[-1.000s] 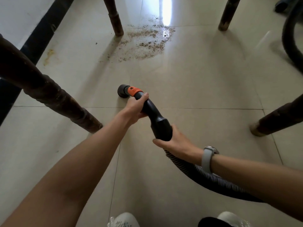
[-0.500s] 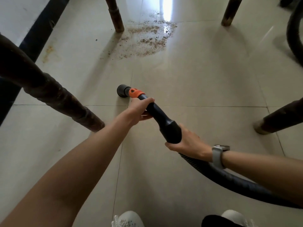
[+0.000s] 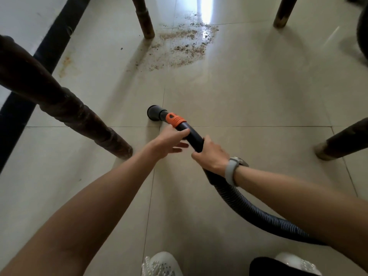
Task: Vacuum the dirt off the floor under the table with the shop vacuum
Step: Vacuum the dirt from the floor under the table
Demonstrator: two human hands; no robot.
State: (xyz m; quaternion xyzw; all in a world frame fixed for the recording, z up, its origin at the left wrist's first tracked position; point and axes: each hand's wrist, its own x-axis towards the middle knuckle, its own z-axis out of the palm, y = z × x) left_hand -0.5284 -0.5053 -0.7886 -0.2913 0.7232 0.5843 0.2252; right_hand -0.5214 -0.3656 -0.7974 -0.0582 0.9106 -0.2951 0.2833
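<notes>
hose point(image 3: 249, 206): runs under right forearm, far end hidden | shoes point(image 3: 162, 263): cut by bottom edge | near-left table leg point(image 3: 59, 104): top cut by left edge | table top: out of frame

Black wand point(image 3: 192, 134), orange collar point(image 3: 174, 120), beige floor point(image 3: 249, 100).

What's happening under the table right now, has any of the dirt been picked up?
A person is holding a shop vacuum wand over the tiled floor between the table legs. The right hand grips the wand where it meets the ribbed hose; the left hand rests loosely on the wand with fingers open, just behind the orange collar. The round nozzle sits low near the floor, well short of the dirt patch, which lies untouched by the far left leg.
</notes>
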